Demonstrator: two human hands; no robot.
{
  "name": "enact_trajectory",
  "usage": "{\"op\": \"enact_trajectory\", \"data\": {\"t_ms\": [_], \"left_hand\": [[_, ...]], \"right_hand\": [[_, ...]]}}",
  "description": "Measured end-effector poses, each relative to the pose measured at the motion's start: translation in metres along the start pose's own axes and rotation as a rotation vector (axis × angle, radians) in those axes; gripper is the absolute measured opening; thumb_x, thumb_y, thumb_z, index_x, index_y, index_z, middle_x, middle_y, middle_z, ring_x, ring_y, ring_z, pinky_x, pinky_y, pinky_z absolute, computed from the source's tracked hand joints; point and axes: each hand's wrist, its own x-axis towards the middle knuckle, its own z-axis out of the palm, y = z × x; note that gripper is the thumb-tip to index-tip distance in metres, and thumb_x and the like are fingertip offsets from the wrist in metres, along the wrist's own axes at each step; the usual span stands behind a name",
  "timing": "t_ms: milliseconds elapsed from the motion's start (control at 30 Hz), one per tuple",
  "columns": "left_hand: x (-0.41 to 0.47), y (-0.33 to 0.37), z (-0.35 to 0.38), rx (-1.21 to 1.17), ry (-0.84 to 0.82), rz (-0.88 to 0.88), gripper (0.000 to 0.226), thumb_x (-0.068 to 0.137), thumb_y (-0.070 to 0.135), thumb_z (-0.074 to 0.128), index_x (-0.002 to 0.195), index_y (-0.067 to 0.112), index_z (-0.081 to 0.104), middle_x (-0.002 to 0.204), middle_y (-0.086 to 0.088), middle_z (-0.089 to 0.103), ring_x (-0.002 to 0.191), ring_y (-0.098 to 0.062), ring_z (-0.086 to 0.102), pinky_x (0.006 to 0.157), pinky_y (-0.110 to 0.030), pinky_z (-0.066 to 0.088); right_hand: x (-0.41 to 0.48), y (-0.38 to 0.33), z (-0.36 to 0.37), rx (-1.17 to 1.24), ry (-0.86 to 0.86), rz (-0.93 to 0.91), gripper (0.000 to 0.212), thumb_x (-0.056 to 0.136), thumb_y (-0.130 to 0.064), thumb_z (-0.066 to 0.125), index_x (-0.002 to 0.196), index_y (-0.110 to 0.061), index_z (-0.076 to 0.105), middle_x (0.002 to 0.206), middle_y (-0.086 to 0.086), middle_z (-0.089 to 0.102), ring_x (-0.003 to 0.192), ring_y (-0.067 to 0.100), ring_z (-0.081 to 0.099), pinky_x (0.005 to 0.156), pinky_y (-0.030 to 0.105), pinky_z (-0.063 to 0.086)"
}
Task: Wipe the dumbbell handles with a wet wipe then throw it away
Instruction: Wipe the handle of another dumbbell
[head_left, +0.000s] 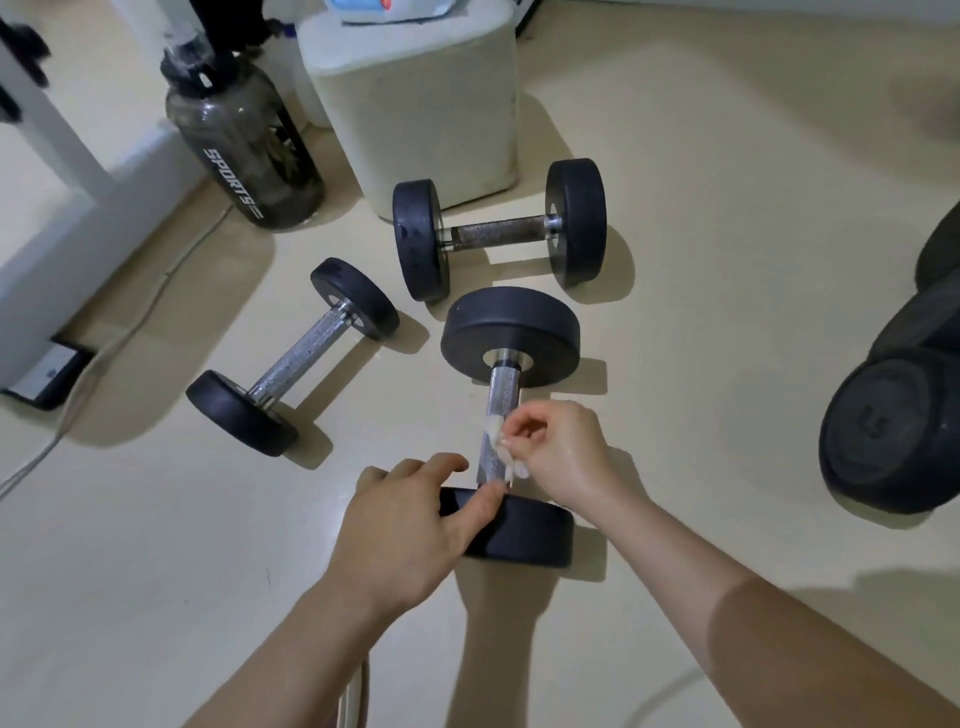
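Note:
Three black dumbbells with metal handles lie on the cream floor. The nearest dumbbell (510, 332) points away from me, and its knurled handle (500, 402) shows between the weights. My right hand (561, 457) pinches a small crumpled white wet wipe (496, 435) against the right side of that handle. My left hand (410, 525) rests on the dumbbell's near weight (524, 530), fingers spread, thumb by the handle's base. A second dumbbell (293, 358) lies to the left, and a third dumbbell (498, 231) lies behind.
A dark sports bottle (244, 145) and a cream box-shaped stool (421, 98) stand at the back. Larger black weights (893, 426) sit at the right. A cable (119, 343) and a small device (44, 376) lie by white furniture at the left.

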Motion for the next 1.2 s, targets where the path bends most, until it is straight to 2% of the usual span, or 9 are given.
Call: {"op": "enact_trajectory", "data": {"t_ms": [133,300,433,600,733,833,933,1067,1200], "left_hand": [[0.005,-0.013,-0.002,-0.020,-0.038,-0.012,0.075,0.069,0.088,0.019,0.125,0.045,0.045,0.111,0.007,0.065,0.107,-0.023,0.054,0.080,-0.029,0.039],[0.015,-0.015,-0.020,-0.032,-0.127,-0.053,0.065,0.073,0.082,0.021,0.128,0.051,0.037,0.116,0.011,0.063,0.109,-0.010,0.057,0.083,-0.028,0.039],[0.021,-0.017,-0.023,-0.002,-0.162,-0.037,0.046,0.087,0.070,0.021,0.130,0.057,0.032,0.114,0.010,0.063,0.104,-0.013,0.058,0.083,-0.028,0.038],[0.018,-0.020,-0.027,-0.026,-0.169,-0.047,0.031,0.097,0.053,0.023,0.124,0.058,0.038,0.103,0.012,0.064,0.096,-0.014,0.054,0.083,-0.029,0.040],[0.022,-0.023,-0.027,-0.056,-0.203,-0.063,0.034,0.097,0.045,0.025,0.125,0.058,0.038,0.088,0.019,0.058,0.087,-0.011,0.049,0.075,-0.026,0.035],[0.024,-0.023,-0.028,-0.088,-0.235,-0.090,0.033,0.095,0.042,0.031,0.122,0.058,0.039,0.099,0.018,0.061,0.093,-0.011,0.052,0.077,-0.025,0.036],[0.032,-0.021,-0.028,-0.129,-0.156,-0.113,0.027,0.090,0.048,0.042,0.115,0.052,0.048,0.108,0.013,0.060,0.096,-0.010,0.052,0.079,-0.027,0.039],[0.063,-0.022,-0.024,-0.167,0.065,-0.033,0.022,0.078,0.051,0.067,0.094,0.036,0.062,0.084,0.010,0.061,0.079,-0.010,0.059,0.070,-0.029,0.047],[0.088,-0.023,-0.019,-0.332,0.089,-0.125,0.010,0.076,0.032,0.076,0.073,0.026,0.069,0.066,0.010,0.068,0.062,-0.008,0.062,0.066,-0.025,0.050]], "right_hand": [[0.042,-0.014,0.005,0.086,0.211,-0.025,0.010,0.082,-0.005,0.065,0.076,-0.013,0.067,0.068,-0.001,0.059,0.060,0.010,0.050,0.063,0.021,0.044],[-0.004,-0.001,0.019,0.147,-0.050,0.010,0.028,0.079,-0.002,0.069,0.066,-0.025,0.064,0.068,-0.005,0.063,0.059,0.010,0.054,0.057,0.012,0.043],[0.043,-0.008,0.027,0.171,0.186,-0.081,0.016,0.080,-0.002,0.068,0.077,-0.017,0.069,0.079,-0.002,0.063,0.066,0.011,0.056,0.066,0.019,0.048],[0.006,-0.009,0.038,0.088,-0.036,-0.180,0.015,0.074,0.001,0.071,0.072,-0.014,0.073,0.070,-0.010,0.062,0.064,0.009,0.058,0.062,0.017,0.046],[0.052,-0.013,0.038,0.121,0.196,-0.153,0.017,0.076,0.004,0.066,0.074,-0.013,0.069,0.078,0.002,0.063,0.067,0.013,0.056,0.065,0.017,0.042],[0.026,-0.015,0.040,0.051,0.170,-0.187,0.015,0.078,0.002,0.066,0.075,-0.012,0.069,0.077,0.001,0.063,0.068,0.012,0.053,0.059,0.004,0.036],[0.010,-0.018,0.038,0.028,0.116,-0.161,0.011,0.080,-0.003,0.066,0.078,-0.013,0.071,0.079,-0.001,0.064,0.076,0.009,0.054,0.057,0.000,0.033],[0.017,-0.013,0.037,0.281,-0.002,-0.019,0.018,0.082,-0.005,0.068,0.081,-0.023,0.072,0.092,-0.005,0.067,0.076,0.003,0.064,0.065,0.005,0.043],[0.009,-0.011,0.034,0.062,-0.047,-0.251,0.032,0.081,-0.009,0.070,0.110,-0.022,0.070,0.100,-0.004,0.065,0.083,0.012,0.065,0.075,0.021,0.053]]}}
